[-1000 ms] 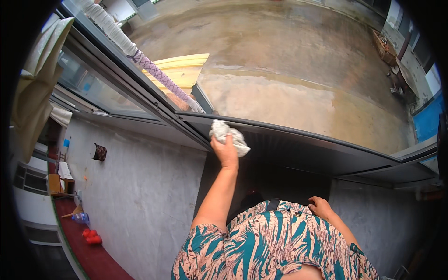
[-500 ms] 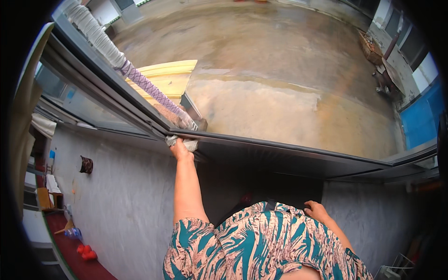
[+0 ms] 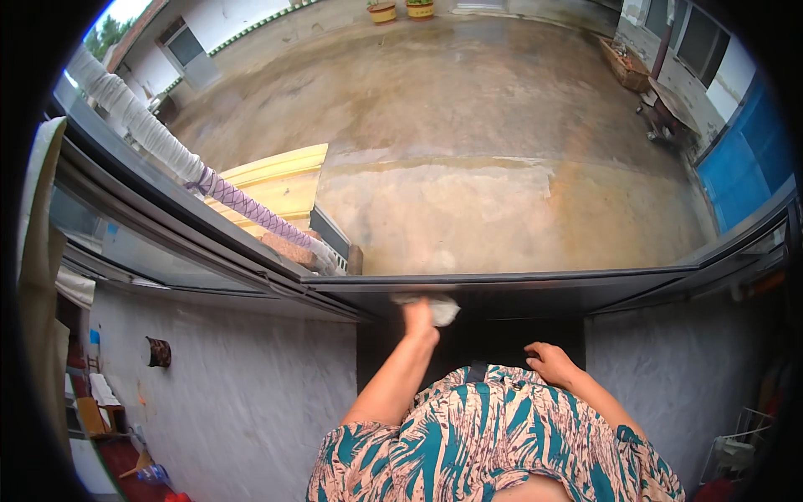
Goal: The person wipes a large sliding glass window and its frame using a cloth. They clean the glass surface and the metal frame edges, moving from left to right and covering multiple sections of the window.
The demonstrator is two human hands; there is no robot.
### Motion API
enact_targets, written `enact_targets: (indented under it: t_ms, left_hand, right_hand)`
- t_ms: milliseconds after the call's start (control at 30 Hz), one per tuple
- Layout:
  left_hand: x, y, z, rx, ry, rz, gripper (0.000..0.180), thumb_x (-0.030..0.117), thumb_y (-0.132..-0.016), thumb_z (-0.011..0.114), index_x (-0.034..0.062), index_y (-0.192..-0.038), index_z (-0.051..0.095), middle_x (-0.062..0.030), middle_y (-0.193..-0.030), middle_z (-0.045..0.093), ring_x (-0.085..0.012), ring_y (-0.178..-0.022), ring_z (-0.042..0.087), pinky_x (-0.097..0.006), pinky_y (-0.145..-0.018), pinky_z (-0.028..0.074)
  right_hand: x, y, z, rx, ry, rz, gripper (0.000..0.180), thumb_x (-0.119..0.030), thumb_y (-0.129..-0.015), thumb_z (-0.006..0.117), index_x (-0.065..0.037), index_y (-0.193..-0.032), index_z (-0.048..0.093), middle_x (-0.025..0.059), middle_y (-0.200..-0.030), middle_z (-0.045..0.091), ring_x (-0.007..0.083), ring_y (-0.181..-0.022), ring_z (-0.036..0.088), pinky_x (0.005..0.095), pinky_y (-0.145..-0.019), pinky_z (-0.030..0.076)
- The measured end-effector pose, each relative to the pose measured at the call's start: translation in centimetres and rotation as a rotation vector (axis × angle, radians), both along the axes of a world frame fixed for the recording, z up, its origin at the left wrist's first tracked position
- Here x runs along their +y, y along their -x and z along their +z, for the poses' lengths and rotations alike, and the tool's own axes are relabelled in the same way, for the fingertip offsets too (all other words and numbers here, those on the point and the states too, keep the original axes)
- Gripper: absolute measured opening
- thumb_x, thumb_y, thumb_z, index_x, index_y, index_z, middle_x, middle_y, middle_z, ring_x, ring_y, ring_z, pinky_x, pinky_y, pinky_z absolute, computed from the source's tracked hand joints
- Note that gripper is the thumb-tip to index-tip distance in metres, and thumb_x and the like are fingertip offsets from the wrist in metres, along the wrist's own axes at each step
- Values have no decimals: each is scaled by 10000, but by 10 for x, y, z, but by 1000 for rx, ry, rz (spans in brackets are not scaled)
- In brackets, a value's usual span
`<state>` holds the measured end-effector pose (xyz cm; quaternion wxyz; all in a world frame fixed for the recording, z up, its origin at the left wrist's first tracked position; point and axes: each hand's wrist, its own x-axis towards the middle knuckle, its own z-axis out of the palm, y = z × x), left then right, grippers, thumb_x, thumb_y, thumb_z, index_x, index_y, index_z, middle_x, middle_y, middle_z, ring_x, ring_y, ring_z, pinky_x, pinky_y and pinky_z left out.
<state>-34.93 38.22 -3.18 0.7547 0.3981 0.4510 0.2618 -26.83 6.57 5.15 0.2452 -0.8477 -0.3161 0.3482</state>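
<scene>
A pale, crumpled cloth (image 3: pixel 446 311) is gripped in my left hand (image 3: pixel 419 318), closed over it and a little smeared by motion. This hand is against the dark panel just below the long dark window frame (image 3: pixel 502 279). Close to my waist, at the right of the patterned shirt, my right hand (image 3: pixel 552 363) hangs in the air. Its fingers are loosely bent and apart, and I see nothing in them.
Beyond the frame lies a wet concrete yard (image 3: pixel 468 109) with a yellow sheet (image 3: pixel 272 186) at the left. A wrapped pole (image 3: pixel 226 197) slants along the left glass. Grey walls (image 3: pixel 251 376) flank me. A blue panel (image 3: pixel 744 163) stands outside at right.
My left hand has moved right along the frame with the cloth, from the left corner toward the middle, its elbow now bent. My right hand stays near my waist. The view has tilted up slightly.
</scene>
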Motion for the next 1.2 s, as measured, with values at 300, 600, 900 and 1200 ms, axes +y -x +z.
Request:
enact_targets:
  t_ms: [300,600,900,1200]
  left_hand:
    - [-65,-4,67,65,-161,-785,373,187,-876,643,-22,-1176,563,-117,-1061,644,-202,-960,632,-342,-860,503]
    - [-15,63,138,-188,-597,-336,221,114,-880,703,20,-1069,638,-48,-992,617,-121,-891,572,-277,-817,465]
    - [83,83,174,145,-1379,606,517,134,-973,583,-63,-1397,363,-235,-1363,415,-357,-1252,445,-447,-1081,331]
    - [89,46,146,213,-1370,641,701,178,-967,546,-53,-1517,177,-278,-1574,170,-432,-1470,136,-497,-1195,106]
  right_hand:
    - [47,-7,36,594,-293,-369,907,-369,-875,713,-65,-1542,179,272,-1448,411,294,-1137,608,377,-950,495]
    - [-13,4,-26,276,-90,-327,494,-233,-882,665,38,-1284,568,206,-1173,656,282,-1061,655,354,-928,516]
    - [-19,-12,-46,76,46,-125,455,-237,-877,642,25,-1247,600,224,-1141,675,339,-1051,661,382,-928,513]
    - [-15,-40,-53,-43,10,0,447,-298,-869,658,2,-1200,635,213,-1127,684,354,-1047,661,398,-919,514]
